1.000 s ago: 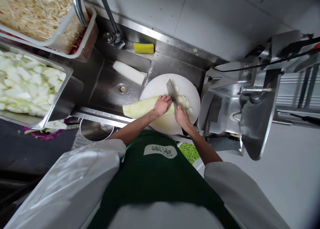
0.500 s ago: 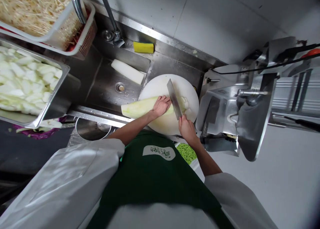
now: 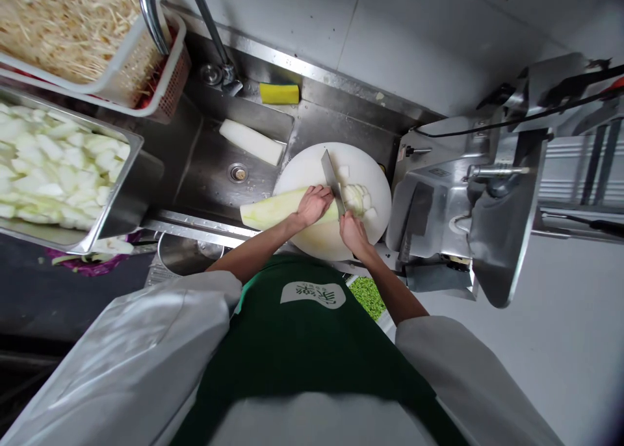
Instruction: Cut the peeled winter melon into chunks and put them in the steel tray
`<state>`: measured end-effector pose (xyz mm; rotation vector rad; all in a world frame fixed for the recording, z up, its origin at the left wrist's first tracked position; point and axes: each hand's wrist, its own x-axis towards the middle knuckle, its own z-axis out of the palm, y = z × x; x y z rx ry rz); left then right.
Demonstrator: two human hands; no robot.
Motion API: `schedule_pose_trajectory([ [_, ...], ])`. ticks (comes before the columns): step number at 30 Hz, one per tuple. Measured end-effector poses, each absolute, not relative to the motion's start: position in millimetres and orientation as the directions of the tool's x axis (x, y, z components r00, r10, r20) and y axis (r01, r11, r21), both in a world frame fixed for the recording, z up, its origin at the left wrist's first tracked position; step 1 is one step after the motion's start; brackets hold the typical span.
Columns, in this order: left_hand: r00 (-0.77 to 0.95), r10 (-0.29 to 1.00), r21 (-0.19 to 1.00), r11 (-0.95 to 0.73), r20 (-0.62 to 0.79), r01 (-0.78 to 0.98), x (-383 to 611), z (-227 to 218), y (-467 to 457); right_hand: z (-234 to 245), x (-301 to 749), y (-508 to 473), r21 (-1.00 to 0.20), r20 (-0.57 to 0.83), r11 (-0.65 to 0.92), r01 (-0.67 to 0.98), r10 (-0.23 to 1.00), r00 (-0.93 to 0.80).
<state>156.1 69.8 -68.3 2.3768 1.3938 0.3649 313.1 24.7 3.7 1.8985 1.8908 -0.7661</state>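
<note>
A long, pale green peeled gourd (image 3: 273, 210) lies across the round white cutting board (image 3: 312, 157), its left end over the sink edge. My left hand (image 3: 314, 205) grips the top of the gourd near its cut end, fingers curled. In my right hand (image 3: 353, 233) is the handle of a cleaver (image 3: 331, 176), its blade upright against the gourd's cut end, just right of my left fingers. Cut gourd pieces (image 3: 357, 199) lie on the board right of the blade, with one square piece higher up.
A white peeled length of vegetable (image 3: 251, 142) lies in the steel sink (image 3: 209, 173) under the faucet (image 3: 229, 75). At left stand a steel pan (image 3: 114, 215) of cut pieces and a basket (image 3: 170, 75) beneath bean sprouts. A metal slicer (image 3: 439, 199) stands right of the board.
The cleaver and my right hand have shifted left against the gourd. More cut pieces show on the board's right side. My left hand stays on the gourd.
</note>
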Motion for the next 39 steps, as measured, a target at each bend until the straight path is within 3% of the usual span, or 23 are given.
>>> schedule_pose_trajectory([
  [5, 0.479, 0.874, 0.39, -0.47, 0.083, 0.792, 154.7, -71.9, 67.9, 33.4, 327.6, 6.6, -0.084, -0.553, 0.008, 0.996, 0.831, -0.053],
  [10, 0.488, 0.867, 0.411, -0.482, 0.099, 0.773, 154.9, -74.7, 68.6, 50.9, 332.9, -12.3, -0.042, -0.609, 0.016, 0.999, 0.792, -0.038],
  [19, 0.494, 0.865, 0.426, -0.482, 0.089, 0.766, 151.7, -72.1, 69.4, -3.8, 309.5, 17.6, -0.167, -0.561, -0.04, 0.985, 0.826, -0.061],
  [24, 0.462, 0.881, 0.425, -0.458, 0.1, 0.781, 143.7, -71.7, 64.7, -7.4, 316.8, 1.9, -0.204, -0.525, -0.045, 0.978, 0.848, -0.071],
  [28, 0.448, 0.887, 0.391, -0.455, 0.115, 0.8, 140.9, -71.8, 62.0, 1.6, 326.8, -12.7, -0.137, -0.546, -0.103, 0.985, 0.838, 0.011],
  [39, 0.464, 0.88, 0.377, -0.467, 0.105, 0.8, 145.5, -73.2, 63.3, 64.5, 337.2, -44.2, -0.035, -0.611, -0.071, 0.997, 0.791, 0.035],
])
